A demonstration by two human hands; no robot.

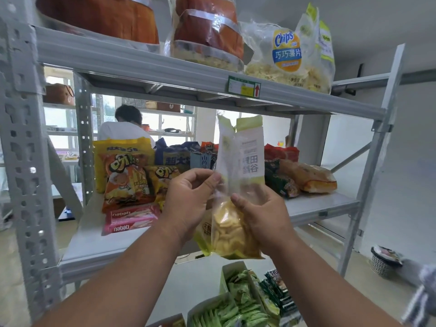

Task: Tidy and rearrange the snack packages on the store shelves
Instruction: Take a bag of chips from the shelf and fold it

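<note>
I hold a clear chip bag (pixel 238 185) with a yellow-green and white top upright in front of the middle shelf (pixel 318 206). Yellow chips fill its lower half. My left hand (pixel 188 199) pinches the bag's left edge at mid height. My right hand (pixel 264 215) grips its right side slightly lower, thumb across the front. Behind it on the shelf stand orange-yellow snack bags (pixel 127 175), two pink Nabati packs (pixel 132 219), blue bags (pixel 177 156) and red, green and orange packs (pixel 295 175).
The top shelf (pixel 141 64) carries large orange bags (pixel 207 31) and clear Chips bags (pixel 285 55). Below, open boxes hold green packets (pixel 238 300). Grey uprights stand at left (pixel 26 185) and right (pixel 377 161). A person (pixel 125 128) sits beyond the rack. A basket (pixel 384 260) sits on the floor.
</note>
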